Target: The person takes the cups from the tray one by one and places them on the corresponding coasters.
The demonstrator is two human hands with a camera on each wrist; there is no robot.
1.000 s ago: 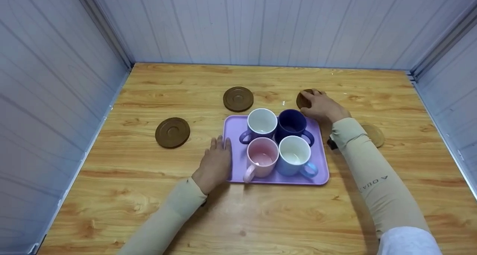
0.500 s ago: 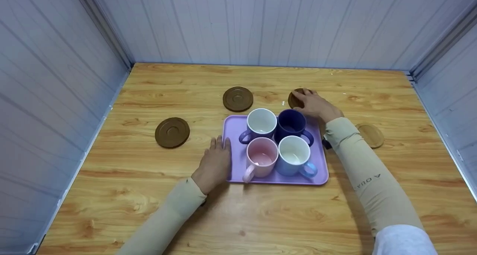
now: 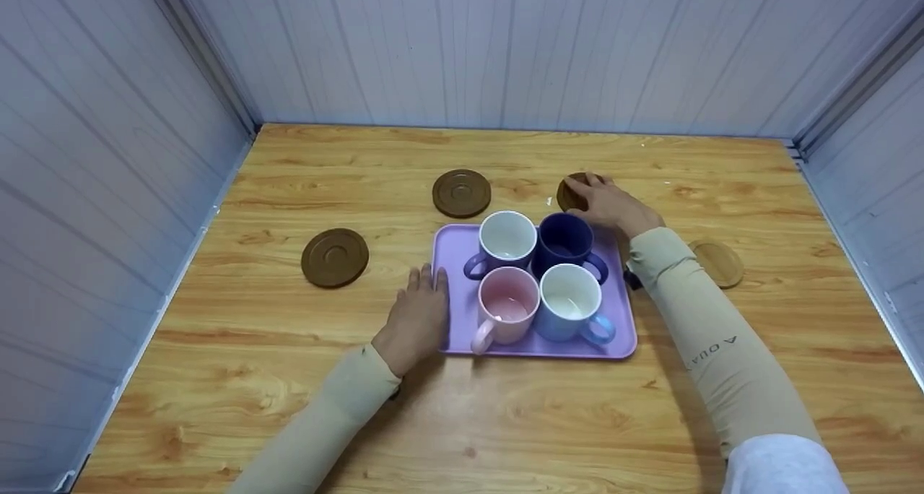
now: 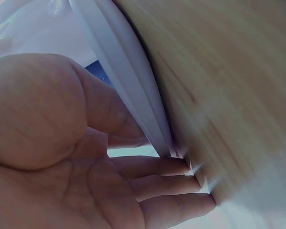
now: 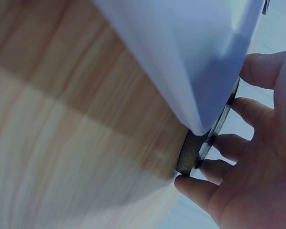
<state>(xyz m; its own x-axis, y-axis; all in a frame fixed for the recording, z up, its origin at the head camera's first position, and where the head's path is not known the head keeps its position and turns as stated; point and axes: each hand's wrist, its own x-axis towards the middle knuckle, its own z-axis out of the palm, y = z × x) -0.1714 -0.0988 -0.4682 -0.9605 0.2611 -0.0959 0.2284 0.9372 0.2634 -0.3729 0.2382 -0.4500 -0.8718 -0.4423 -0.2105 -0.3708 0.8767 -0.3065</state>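
In the head view my left hand (image 3: 417, 313) lies along the left edge of a lilac tray (image 3: 455, 313), fingers straight. The left wrist view shows those fingers (image 4: 167, 186) touching the table beside the tray rim. On the tray stand a white-lined mug with a dark handle (image 3: 507, 235), a navy mug (image 3: 565, 237), a pink mug (image 3: 508, 302) and a light blue mug (image 3: 570, 299). My right hand (image 3: 612, 204) rests its spread fingertips on a brown coaster (image 3: 572, 196) behind the tray's right corner, partly hiding it. The right wrist view shows the fingertips on its face and edge.
Two more brown coasters lie on the wooden table (image 3: 289, 378): one left coaster (image 3: 335, 257) and one coaster behind the tray (image 3: 461, 193). A pale wooden coaster (image 3: 718, 263) lies right of the right forearm. Panel walls (image 3: 476, 53) enclose the back and sides.
Between one second and half a second ago, my right hand slid the brown coaster a little to the left. Since then both have stayed still. My left hand and the tray have not moved.
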